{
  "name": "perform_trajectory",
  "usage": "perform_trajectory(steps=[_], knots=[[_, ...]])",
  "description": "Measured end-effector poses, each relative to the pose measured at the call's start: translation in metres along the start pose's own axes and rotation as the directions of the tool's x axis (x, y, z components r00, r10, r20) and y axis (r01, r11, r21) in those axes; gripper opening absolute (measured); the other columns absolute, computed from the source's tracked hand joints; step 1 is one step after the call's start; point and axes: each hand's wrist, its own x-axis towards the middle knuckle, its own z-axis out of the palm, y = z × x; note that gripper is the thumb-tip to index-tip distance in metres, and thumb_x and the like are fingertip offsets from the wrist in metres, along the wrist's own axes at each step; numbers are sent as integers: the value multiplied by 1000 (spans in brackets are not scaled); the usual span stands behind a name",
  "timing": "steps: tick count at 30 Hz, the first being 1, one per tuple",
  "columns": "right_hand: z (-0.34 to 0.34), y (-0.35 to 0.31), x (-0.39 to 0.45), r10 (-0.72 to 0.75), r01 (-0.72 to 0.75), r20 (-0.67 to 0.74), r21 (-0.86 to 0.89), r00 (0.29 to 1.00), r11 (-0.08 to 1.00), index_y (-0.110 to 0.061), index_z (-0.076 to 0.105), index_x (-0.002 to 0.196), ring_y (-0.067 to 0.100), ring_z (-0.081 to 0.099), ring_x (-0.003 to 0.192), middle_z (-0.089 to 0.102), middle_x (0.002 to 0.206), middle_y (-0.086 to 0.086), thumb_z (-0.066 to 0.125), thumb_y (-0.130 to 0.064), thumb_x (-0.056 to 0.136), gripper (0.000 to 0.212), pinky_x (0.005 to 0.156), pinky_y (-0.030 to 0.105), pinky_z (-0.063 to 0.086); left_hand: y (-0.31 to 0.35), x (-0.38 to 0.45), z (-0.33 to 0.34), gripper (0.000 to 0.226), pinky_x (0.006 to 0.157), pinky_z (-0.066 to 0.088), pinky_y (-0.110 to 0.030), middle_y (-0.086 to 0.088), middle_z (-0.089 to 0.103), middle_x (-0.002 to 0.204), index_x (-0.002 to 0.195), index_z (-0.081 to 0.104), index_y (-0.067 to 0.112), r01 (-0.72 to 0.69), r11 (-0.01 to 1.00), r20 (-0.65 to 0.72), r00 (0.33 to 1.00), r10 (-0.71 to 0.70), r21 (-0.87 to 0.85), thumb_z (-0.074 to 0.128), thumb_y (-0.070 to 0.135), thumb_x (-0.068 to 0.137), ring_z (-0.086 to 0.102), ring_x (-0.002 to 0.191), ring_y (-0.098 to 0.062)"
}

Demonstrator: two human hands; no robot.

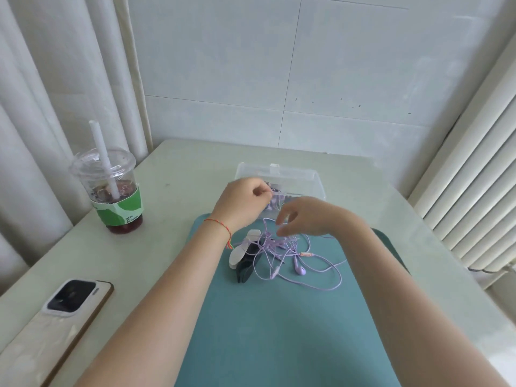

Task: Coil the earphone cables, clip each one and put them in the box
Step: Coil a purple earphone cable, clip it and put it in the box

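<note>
A tangle of lilac earphone cables [290,258] lies on the teal mat [279,331], with earbuds and an inline remote showing. My left hand [240,202] is raised above it, pinching one lilac cable end between thumb and finger. Just to its right, my right hand [304,216] hovers with fingers spread, holding nothing that I can see. White and dark clips [245,255] lie at the tangle's left edge. Behind the hands stands the clear plastic box [307,177], and something lilac and dark shows inside it.
A lidded plastic cup [111,188] with a straw and green sleeve stands at the left on the pale table [181,169]. A phone [55,325] lies face down near the front left edge. A curtain hangs left, a radiator right.
</note>
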Motion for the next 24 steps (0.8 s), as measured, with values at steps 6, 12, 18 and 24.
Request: perform_trajectory(steps=[6, 12, 18, 24], knots=[[1, 8, -8, -15, 11, 46, 89, 999, 996, -30, 73, 97, 18, 61, 97, 67, 107, -4, 44, -7, 87, 39, 80, 28, 50, 0, -6, 4, 20, 79, 48, -22, 20, 63, 74, 85, 71, 26, 49, 998, 204, 978, -40, -36, 56, 14, 90, 59, 73, -2], [5, 17, -5, -31, 87, -229, 242, 973, 966, -23, 76, 94, 5, 52, 62, 68, 81, -6, 59, -18, 90, 18, 58, 15, 41, -3, -7, 6, 23, 72, 49, -28, 5, 67, 73, 83, 72, 18, 124, 985, 291, 953, -84, -123, 61, 36, 92, 57, 61, -11], [-5, 21, -11, 6, 206, -521, 349, 854, 914, -27, 76, 89, 12, 64, 86, 73, 87, -6, 62, -19, 90, 16, 79, 23, 48, -5, -8, -2, 7, 75, 53, -20, -2, 73, 77, 84, 72, 14, 112, 944, 339, 941, 0, -310, 78, 18, 81, 65, 70, -11], [-14, 17, -13, 234, 293, -631, 615, 740, 732, -16, 64, 90, 4, 55, 56, 67, 75, -3, 47, -10, 93, 18, 58, 17, 43, -6, -4, -9, 25, 50, 37, -19, 7, 47, 47, 72, 70, 15, 133, 941, 185, 980, -78, -311, 66, 31, 90, 38, 45, -9]])
